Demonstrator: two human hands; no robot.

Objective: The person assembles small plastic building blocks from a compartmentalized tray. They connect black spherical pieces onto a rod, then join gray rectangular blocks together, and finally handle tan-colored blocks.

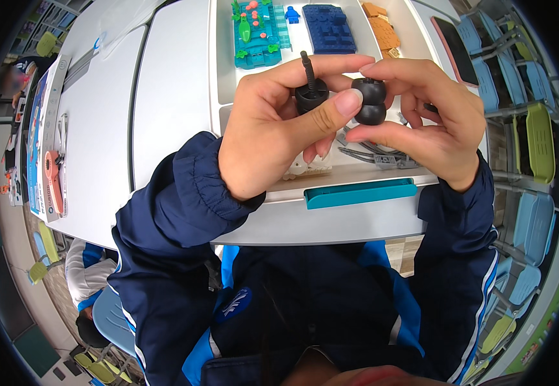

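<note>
left hand (273,128): grip closed on a black wheel (311,95) with a ribbed axle standing up from it, upper centre of frame.
right hand (430,119): grip closed on two stacked black tyres (370,101), touching the left thumb, just right of the wheel.
tray (224,77): white, on the bench (170,83) under both hands; teal handle (360,193) at its near edge.
upper frame: teal brick build (260,35), blue plate (329,29), tan pieces (381,29).
under right hand: grey track links (372,154).
</note>
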